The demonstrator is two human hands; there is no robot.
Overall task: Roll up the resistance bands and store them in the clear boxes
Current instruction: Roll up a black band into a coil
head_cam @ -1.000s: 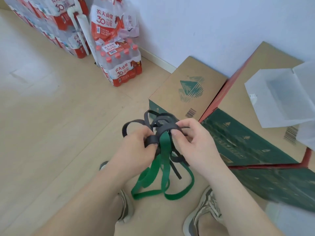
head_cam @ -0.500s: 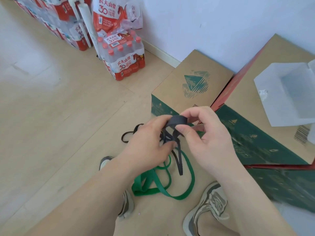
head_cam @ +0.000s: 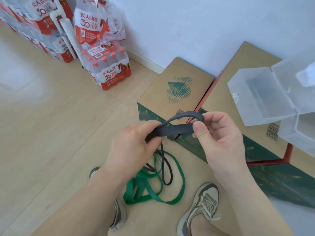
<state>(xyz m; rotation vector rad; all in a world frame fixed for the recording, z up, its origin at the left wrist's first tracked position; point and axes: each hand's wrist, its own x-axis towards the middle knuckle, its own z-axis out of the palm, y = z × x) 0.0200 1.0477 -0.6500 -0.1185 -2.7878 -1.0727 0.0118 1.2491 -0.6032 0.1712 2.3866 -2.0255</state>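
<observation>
- A dark grey resistance band (head_cam: 177,131) is held up in front of the person, stretched between both hands above the wooden floor (head_cam: 51,133).
- The left hand (head_cam: 133,147) is curled round one part of this band, with the fingers closed over it.
- The folded end of the band is pinched by the right hand (head_cam: 219,142) between thumb and forefinger; a narrow loop is formed there, and the remaining fingers are loosely bent.
- The rest of the dark grey band is seen hanging from under the left hand in a long thin loop that reaches down to the floor.
- A green resistance band (head_cam: 153,191) is heaped in loose loops on the floor between the two shoes (head_cam: 201,206); its upper part runs up behind the left hand, and whether it is gripped there cannot be told.
- An open clear box (head_cam: 238,101) is set on the right cardboard carton (head_cam: 225,99), its lid raised at the back, well apart from both bands.
- A second clear box (head_cam: 300,133) is placed just beside it at the right edge of the view.
- A lower cardboard carton (head_cam: 162,99) with a green printed emblem is stood against the white wall (head_cam: 187,23), touching the right carton.
- Shrink-wrapped packs of bottled water (head_cam: 109,72) with red caps and labels are stacked on the floor to the upper left.
</observation>
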